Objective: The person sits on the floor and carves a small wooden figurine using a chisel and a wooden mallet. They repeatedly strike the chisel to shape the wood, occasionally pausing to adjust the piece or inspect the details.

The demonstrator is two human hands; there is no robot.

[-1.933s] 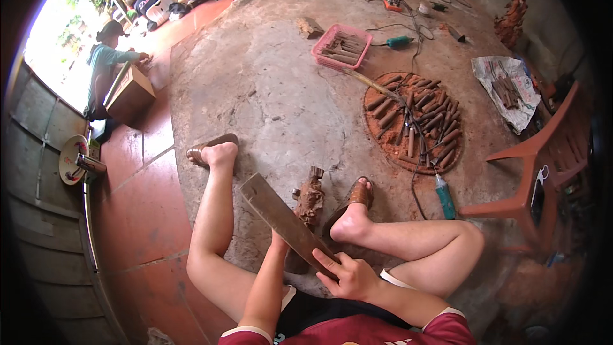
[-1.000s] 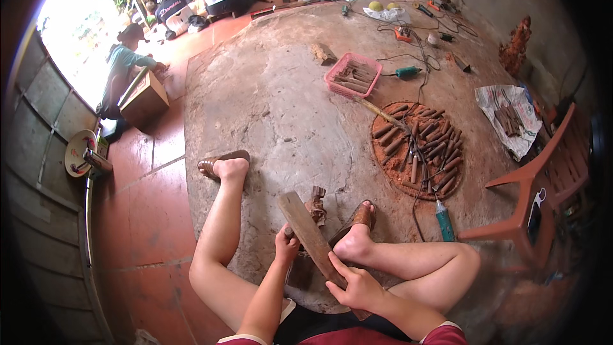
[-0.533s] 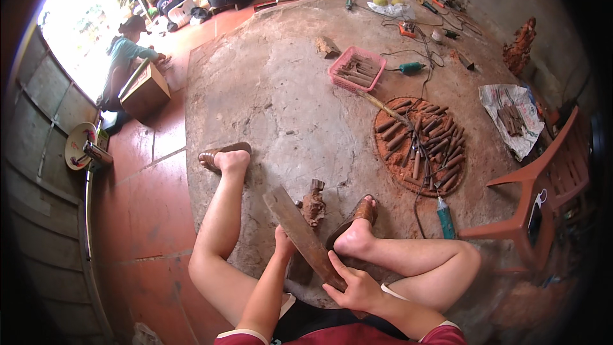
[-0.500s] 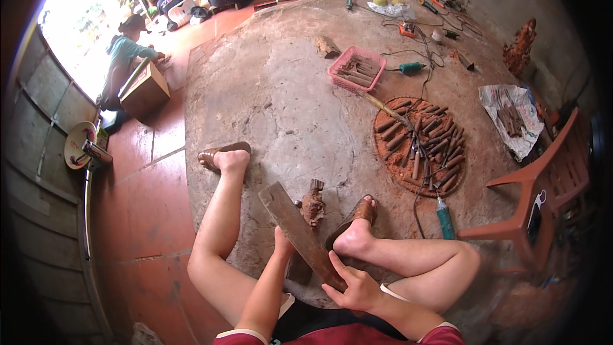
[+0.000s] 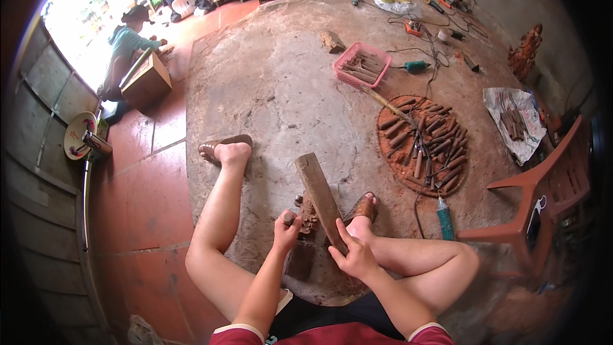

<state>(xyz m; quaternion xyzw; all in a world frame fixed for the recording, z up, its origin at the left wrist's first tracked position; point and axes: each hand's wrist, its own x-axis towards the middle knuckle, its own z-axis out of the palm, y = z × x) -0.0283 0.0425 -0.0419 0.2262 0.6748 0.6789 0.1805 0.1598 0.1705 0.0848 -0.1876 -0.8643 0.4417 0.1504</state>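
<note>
My left hand (image 5: 285,233) is closed in a fist round a chisel (image 5: 289,218); only the round butt of its handle shows, and the blade is hidden. In my right hand (image 5: 355,257) is a long, flat wooden mallet (image 5: 317,190), gripped at its near end and tilted up and away to the left. Between my feet lies a carved brown wood piece (image 5: 308,214), just beyond my left hand and partly covered by the mallet. A dark wooden block (image 5: 300,260) rests on the floor nearer to me, between my forearms.
To the right is a round tray (image 5: 391,177) of carving tools amid reddish dust. Beyond it stand a pink basket (image 5: 362,83) of tools and a green rotary tool (image 5: 416,66) with cords. A brown plastic chair (image 5: 554,169) is at far right. A co-worker (image 5: 128,45) sits far left.
The mallet has swung right and stands more upright. My left hand, earlier behind the mallet, has come into sight with the chisel butt showing.
</note>
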